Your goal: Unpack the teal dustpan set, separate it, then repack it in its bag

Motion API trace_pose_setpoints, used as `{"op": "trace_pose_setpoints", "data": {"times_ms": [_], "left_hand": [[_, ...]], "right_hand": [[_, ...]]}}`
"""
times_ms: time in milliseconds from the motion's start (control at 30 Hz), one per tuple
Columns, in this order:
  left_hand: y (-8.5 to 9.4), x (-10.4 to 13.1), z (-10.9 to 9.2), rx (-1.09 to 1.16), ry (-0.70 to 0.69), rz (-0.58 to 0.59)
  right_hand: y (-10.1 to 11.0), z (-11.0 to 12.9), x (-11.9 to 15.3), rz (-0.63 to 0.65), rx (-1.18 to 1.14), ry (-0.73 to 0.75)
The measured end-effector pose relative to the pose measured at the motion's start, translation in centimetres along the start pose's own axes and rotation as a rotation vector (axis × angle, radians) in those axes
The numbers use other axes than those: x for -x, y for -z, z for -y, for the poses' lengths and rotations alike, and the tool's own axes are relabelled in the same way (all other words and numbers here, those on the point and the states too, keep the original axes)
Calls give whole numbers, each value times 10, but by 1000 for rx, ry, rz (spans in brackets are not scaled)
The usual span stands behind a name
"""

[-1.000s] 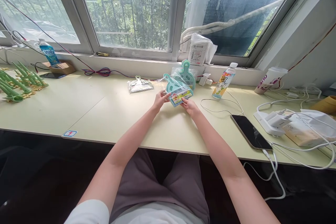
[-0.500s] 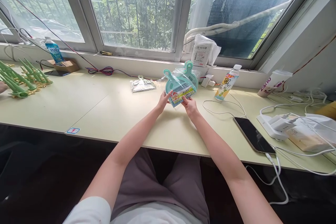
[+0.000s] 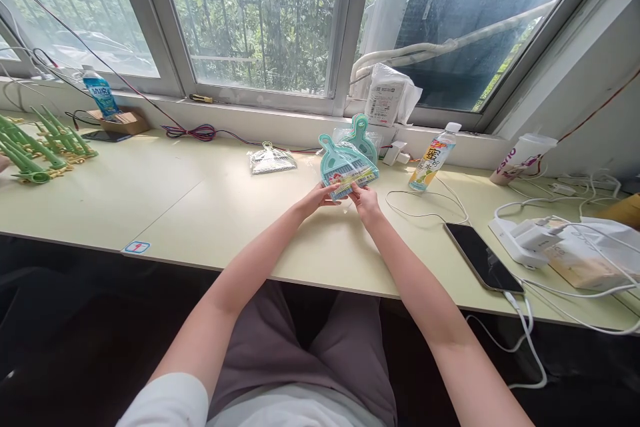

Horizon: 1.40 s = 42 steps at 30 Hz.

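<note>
A wrapped teal dustpan set [image 3: 345, 163] with a printed label is raised over the desk, its handle pointing up. My left hand [image 3: 320, 199] grips its lower left edge, fingers partly behind it. On the lower right edge, my right hand [image 3: 365, 201] is closed with the thumb on the front. Right behind the held set is another teal dustpan [image 3: 361, 135], partly hidden. A flatter clear-wrapped pack with a pale handle [image 3: 271, 160] lies on the desk to the left.
On the right are a juice bottle [image 3: 433, 159], phone [image 3: 483, 257], cup [image 3: 523, 159], chargers and white cables. Green plastic pieces [image 3: 47, 147], a blue-labelled bottle [image 3: 101, 93] and an open box [image 3: 125, 121] stand left. A person's fingers show at the left edge.
The held dustpan set has shifted slightly right and turned a little. My left hand has moved lower on it, its fingers now more under the bottom edge.
</note>
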<state>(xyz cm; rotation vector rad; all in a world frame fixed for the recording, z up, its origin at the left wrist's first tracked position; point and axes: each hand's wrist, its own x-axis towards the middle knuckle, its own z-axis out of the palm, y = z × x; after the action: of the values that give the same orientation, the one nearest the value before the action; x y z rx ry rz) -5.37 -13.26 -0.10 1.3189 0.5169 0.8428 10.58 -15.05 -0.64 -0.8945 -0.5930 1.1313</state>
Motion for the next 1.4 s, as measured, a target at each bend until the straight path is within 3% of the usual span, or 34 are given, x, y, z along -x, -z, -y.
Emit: {"op": "trace_pose_setpoints", "data": {"times_ms": [267,533,667,800,1100,1400], "left_hand": [[-1,1,1,-126,-27,-89],[-1,1,-12,136,-74,-22],[4,4,-24,248,-194,-68],[9,6,-28,303,-211,-118],[7,9,-25,389,-129,36],[4,3,-19,270,-171,-135]], "right_hand": [[6,6,-6,30,73,-114],[-3,10,-1,94,-23,2],[-6,9,3,183,1,-13],[-6,4,2,238,116,-77],[2,3,-6,255,121,-70],[-2,-2,-3,246,67,32]]}}
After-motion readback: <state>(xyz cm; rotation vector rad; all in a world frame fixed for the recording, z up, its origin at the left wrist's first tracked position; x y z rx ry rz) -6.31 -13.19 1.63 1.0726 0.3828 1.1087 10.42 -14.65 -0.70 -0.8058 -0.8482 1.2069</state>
